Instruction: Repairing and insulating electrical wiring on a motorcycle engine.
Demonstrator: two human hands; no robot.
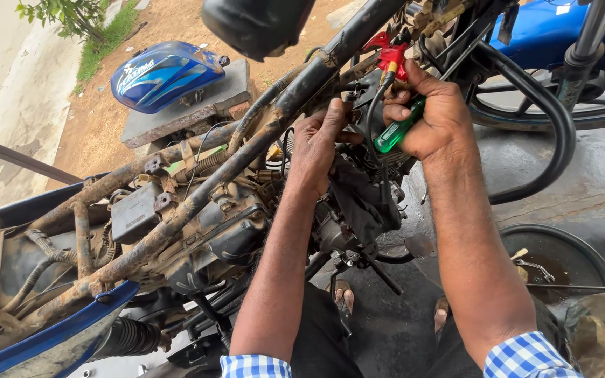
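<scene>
Rusty motorcycle frame (197, 196) stripped of its bodywork runs across the left, a blue fuel tank (164, 73) lying on a stone slab behind it. The left hand (316, 143) pinches a part by the engine; the right hand (432, 115), clenched, grasps a green-handled screwdriver (399, 126) beside red connectors (390, 52).

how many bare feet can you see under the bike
2. One foot shows on the wet ground between the person's knees, below the engine; the other foot peeks out beside the right forearm. Each is partly hidden.

Rusty matt metal frame (197, 199), glossy plastic screwdriver handle (398, 127)
</scene>
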